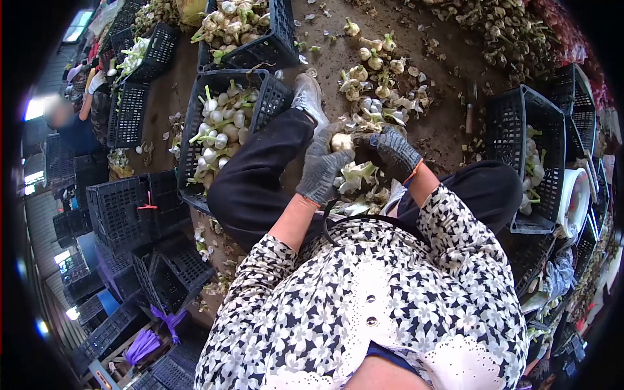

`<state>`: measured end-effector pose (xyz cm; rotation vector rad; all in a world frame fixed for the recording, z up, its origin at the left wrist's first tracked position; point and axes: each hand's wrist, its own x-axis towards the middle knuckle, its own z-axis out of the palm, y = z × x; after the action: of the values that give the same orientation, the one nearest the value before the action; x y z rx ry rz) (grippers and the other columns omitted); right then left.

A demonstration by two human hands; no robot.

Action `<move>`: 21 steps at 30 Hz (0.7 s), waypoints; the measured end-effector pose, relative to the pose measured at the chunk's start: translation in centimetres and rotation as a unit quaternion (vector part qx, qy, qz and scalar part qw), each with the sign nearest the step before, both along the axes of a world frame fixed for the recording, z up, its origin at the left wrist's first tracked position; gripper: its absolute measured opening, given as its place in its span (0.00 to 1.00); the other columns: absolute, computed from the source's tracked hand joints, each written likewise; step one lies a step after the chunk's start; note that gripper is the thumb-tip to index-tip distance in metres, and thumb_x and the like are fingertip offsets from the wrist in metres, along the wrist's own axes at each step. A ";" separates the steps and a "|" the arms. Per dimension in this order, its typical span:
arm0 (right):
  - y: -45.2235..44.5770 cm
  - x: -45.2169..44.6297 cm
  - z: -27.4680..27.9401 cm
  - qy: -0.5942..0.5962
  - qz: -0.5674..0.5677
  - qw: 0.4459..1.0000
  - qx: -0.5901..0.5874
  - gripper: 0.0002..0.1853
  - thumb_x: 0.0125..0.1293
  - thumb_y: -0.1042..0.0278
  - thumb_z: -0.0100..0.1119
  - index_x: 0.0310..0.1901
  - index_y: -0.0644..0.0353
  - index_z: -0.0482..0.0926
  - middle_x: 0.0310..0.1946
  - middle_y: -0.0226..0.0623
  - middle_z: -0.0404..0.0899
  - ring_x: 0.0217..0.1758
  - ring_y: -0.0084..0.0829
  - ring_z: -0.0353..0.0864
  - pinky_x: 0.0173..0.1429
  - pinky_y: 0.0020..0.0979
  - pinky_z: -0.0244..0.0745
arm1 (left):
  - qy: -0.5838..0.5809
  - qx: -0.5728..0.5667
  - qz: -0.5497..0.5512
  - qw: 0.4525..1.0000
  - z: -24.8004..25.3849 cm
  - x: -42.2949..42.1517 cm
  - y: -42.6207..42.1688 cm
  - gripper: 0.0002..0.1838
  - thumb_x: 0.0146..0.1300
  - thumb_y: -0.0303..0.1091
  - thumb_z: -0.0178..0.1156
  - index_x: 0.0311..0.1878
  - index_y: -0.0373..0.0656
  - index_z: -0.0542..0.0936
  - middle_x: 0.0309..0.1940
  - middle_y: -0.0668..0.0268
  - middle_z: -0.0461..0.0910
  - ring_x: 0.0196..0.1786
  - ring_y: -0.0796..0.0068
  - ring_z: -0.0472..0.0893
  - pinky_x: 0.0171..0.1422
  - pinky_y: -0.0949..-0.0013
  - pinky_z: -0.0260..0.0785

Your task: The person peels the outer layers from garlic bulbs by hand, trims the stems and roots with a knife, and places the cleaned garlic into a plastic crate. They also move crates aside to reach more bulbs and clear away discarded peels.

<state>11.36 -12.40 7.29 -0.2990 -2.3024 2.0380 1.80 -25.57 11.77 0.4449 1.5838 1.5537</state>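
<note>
A whitish garlic bulb (342, 142) is gripped in my left hand (320, 170), which wears a grey knit glove. My right hand (398, 155), gloved the same way with an orange band at the wrist, is closed just right of the bulb, by its stem side. What sits in its fingers is too small to make out. Below and between the hands lie peeled garlic skins and leaves (357, 177). Loose garlic bulbs (376, 63) are scattered on the ground beyond my hands.
Left of my leg stands a black crate (188, 140) of trimmed garlic, with another garlic-filled crate (283, 32) behind it. A crate (523, 110) stands at right. A garlic heap (500, 29) lies far right. Stacked crates (120, 211) and another person (81, 127) are at left.
</note>
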 end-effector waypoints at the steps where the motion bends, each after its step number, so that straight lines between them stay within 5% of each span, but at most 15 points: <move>1: 0.1 0.1 0.5 0.000 -0.004 1.000 -0.004 0.14 0.50 0.70 0.54 0.41 0.57 0.75 0.34 0.40 0.76 0.38 0.37 0.75 0.44 0.32 0.68 | 0.000 -0.004 -0.004 1.000 -0.1 -0.1 0.0 0.27 0.43 0.21 0.54 0.52 0.34 0.66 0.43 0.60 0.71 0.45 0.73 0.71 0.51 0.73 0.64; 3: 0.5 0.2 2.0 0.087 0.009 0.948 0.306 0.14 0.50 0.71 0.54 0.41 0.58 0.75 0.34 0.40 0.76 0.39 0.37 0.75 0.45 0.31 0.68 | -0.141 0.067 0.030 0.987 -0.5 -0.5 0.2 0.26 0.45 0.22 0.52 0.52 0.31 0.66 0.43 0.57 0.72 0.45 0.71 0.72 0.51 0.72 0.65; 4: 0.8 0.1 1.3 0.077 0.022 0.936 0.343 0.14 0.51 0.73 0.53 0.41 0.58 0.75 0.34 0.39 0.76 0.39 0.36 0.75 0.44 0.30 0.69 | -0.191 0.071 0.047 0.978 0.1 -0.5 0.5 0.25 0.45 0.24 0.49 0.51 0.28 0.66 0.44 0.55 0.72 0.44 0.69 0.73 0.52 0.71 0.65; 7: 1.7 -0.3 -0.5 0.132 0.036 0.964 0.227 0.12 0.51 0.72 0.52 0.40 0.59 0.76 0.35 0.39 0.76 0.39 0.36 0.74 0.45 0.32 0.68 | -0.252 0.086 0.060 0.962 -0.2 -0.8 0.6 0.25 0.45 0.24 0.49 0.51 0.27 0.66 0.44 0.55 0.71 0.44 0.70 0.73 0.52 0.71 0.64; 8: 1.6 -0.6 0.6 -0.027 0.004 1.000 -0.016 0.10 0.52 0.72 0.51 0.38 0.60 0.76 0.35 0.38 0.76 0.40 0.33 0.73 0.46 0.32 0.68 | -0.190 0.070 0.042 0.978 -0.7 -0.9 0.5 0.24 0.47 0.26 0.49 0.51 0.28 0.66 0.44 0.56 0.72 0.43 0.70 0.74 0.50 0.72 0.66; 9: 1.5 -0.5 -0.2 -0.026 0.000 1.000 -0.017 0.10 0.52 0.72 0.51 0.38 0.60 0.76 0.35 0.38 0.76 0.40 0.33 0.73 0.46 0.32 0.68 | -0.189 0.068 0.039 0.979 -1.0 -0.9 0.4 0.24 0.47 0.26 0.49 0.51 0.28 0.66 0.44 0.56 0.72 0.43 0.70 0.74 0.50 0.72 0.66; 10: 1.2 -0.5 -0.6 0.006 0.012 0.973 0.229 0.10 0.52 0.74 0.50 0.37 0.60 0.76 0.34 0.37 0.76 0.40 0.33 0.74 0.45 0.31 0.69 | -0.060 0.037 0.032 0.997 -0.5 -0.6 0.8 0.23 0.47 0.26 0.50 0.50 0.30 0.66 0.40 0.58 0.72 0.40 0.71 0.74 0.47 0.73 0.67; 11: 1.2 -0.4 -0.9 0.035 0.025 0.886 0.462 0.10 0.51 0.76 0.49 0.36 0.60 0.76 0.33 0.37 0.76 0.39 0.32 0.74 0.44 0.29 0.69 | 0.070 0.007 0.026 0.997 -0.1 -0.3 1.2 0.22 0.48 0.26 0.50 0.50 0.31 0.66 0.37 0.61 0.73 0.38 0.71 0.74 0.45 0.73 0.68; 12: 0.9 0.0 -1.0 0.048 -0.008 0.871 0.488 0.14 0.46 0.81 0.48 0.36 0.58 0.77 0.32 0.38 0.76 0.37 0.34 0.74 0.42 0.29 0.69 | 0.091 -0.004 0.045 0.995 0.3 0.1 1.6 0.18 0.50 0.30 0.52 0.46 0.32 0.70 0.34 0.63 0.74 0.38 0.73 0.74 0.43 0.73 0.68; 13: 0.9 -0.1 -1.2 0.049 -0.008 0.872 0.488 0.14 0.46 0.81 0.48 0.36 0.58 0.77 0.32 0.38 0.76 0.37 0.34 0.74 0.42 0.29 0.69 | 0.092 -0.005 0.046 0.995 -0.1 -0.2 1.6 0.18 0.50 0.30 0.52 0.46 0.32 0.70 0.34 0.63 0.74 0.38 0.73 0.74 0.43 0.73 0.68; 15: 0.7 -0.3 -1.8 0.166 -0.085 0.965 0.187 0.14 0.44 0.80 0.51 0.36 0.59 0.77 0.33 0.39 0.76 0.37 0.35 0.74 0.43 0.30 0.69 | -0.191 -0.011 0.097 0.977 -1.8 -1.1 1.2 0.14 0.52 0.30 0.51 0.42 0.34 0.72 0.32 0.65 0.74 0.38 0.74 0.74 0.41 0.73 0.68; 17: 0.9 0.0 -0.7 0.133 -0.072 0.969 0.194 0.13 0.45 0.80 0.53 0.36 0.60 0.76 0.34 0.37 0.76 0.37 0.32 0.74 0.44 0.28 0.69 | -0.177 0.002 0.152 0.972 -3.1 -1.2 1.6 0.11 0.56 0.33 0.51 0.37 0.35 0.74 0.32 0.66 0.74 0.38 0.75 0.74 0.41 0.72 0.68; 18: 1.0 0.2 0.0 0.099 -0.059 0.972 0.204 0.13 0.46 0.80 0.55 0.36 0.61 0.76 0.35 0.36 0.76 0.38 0.29 0.74 0.45 0.27 0.69 | 0.076 -0.052 0.075 0.993 -3.5 -1.6 1.5 0.12 0.56 0.35 0.52 0.38 0.36 0.73 0.32 0.66 0.74 0.38 0.75 0.74 0.42 0.71 0.67; 19: 1.1 0.3 0.3 0.066 -0.045 0.974 0.213 0.12 0.47 0.80 0.56 0.37 0.62 0.76 0.35 0.35 0.76 0.39 0.26 0.74 0.46 0.25 0.69 | 0.323 -0.101 -0.006 0.941 -2.9 -1.6 1.7 0.13 0.57 0.36 0.52 0.40 0.36 0.72 0.32 0.65 0.74 0.38 0.75 0.74 0.42 0.71 0.67; 21: 1.1 0.0 0.0 0.031 -0.059 0.991 0.113 0.14 0.46 0.82 0.56 0.37 0.60 0.76 0.34 0.36 0.76 0.38 0.27 0.74 0.45 0.25 0.70 | 0.241 -0.031 0.081 0.967 -1.7 -0.3 1.9 0.16 0.55 0.39 0.55 0.42 0.37 0.70 0.32 0.64 0.74 0.38 0.74 0.74 0.42 0.72 0.67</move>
<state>11.34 -11.31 7.26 -0.3435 -2.3862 1.6894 1.47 -23.65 10.11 0.7149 2.0770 1.5895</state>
